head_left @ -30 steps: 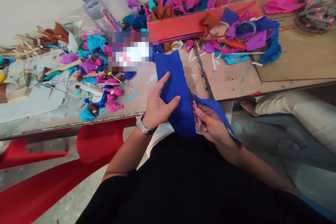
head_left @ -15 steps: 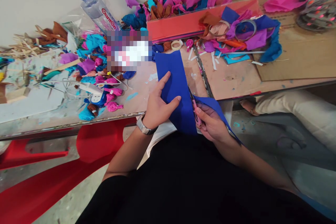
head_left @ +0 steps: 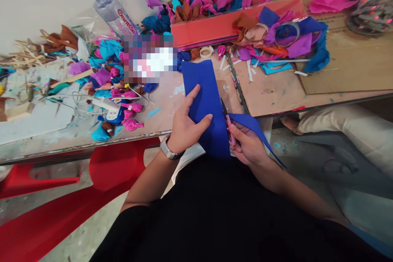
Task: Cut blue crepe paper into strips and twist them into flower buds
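Note:
A long sheet of blue paper lies over the table's front edge, reaching toward my black shirt. My left hand rests on it, index finger and thumb stretched apart on top; its other fingers are mostly hidden. My right hand is closed around pink-handled scissors, whose dark blades point away from me along the sheet's right edge. Beyond the scissors, a narrower blue strip drapes over my right hand and hangs down to the right.
Crumpled coloured paper pieces, a water bottle and a power strip occupy the left table. Behind the sheet are a flat red packet and a tape roll. Cardboard lies right; a red chair and another person's leg are below.
The scissors show more of their blades beside the sheet. The narrower strip's near end now extends further left above my right hand. My left hand stays in nearly the same place.

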Tool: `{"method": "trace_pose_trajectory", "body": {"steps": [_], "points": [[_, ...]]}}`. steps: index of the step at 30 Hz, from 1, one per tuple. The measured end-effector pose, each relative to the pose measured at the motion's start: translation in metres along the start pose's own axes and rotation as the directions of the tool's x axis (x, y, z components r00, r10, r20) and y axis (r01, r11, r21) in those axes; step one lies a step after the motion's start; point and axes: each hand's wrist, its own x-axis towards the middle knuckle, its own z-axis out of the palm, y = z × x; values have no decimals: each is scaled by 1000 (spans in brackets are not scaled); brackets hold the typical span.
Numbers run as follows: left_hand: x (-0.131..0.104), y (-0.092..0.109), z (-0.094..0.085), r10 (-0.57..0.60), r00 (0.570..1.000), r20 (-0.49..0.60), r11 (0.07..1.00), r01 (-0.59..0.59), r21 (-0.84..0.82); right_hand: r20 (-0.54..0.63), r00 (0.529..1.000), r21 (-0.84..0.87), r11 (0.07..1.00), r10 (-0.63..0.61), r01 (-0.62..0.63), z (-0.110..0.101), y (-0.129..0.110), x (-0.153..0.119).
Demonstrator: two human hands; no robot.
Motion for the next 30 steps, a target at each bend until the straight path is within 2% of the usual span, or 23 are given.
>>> {"method": "trace_pose_trajectory", "body": {"steps": [9, 14, 30], "points": [[-2, 2, 2, 1, 1000, -10, 1000, -1, 2, 6, 1000, -19, 1000, -25, 25, 0, 0, 1], [-2, 3, 1, 4, 1000, -6, 1000, -4, 0, 15, 1000, -13, 1000, 0, 0, 1, -1, -1], [-5, -4, 0, 66, 998, 11, 995, -67, 68, -76, 997, 29, 1000, 8, -6, 5, 3, 0]]}}
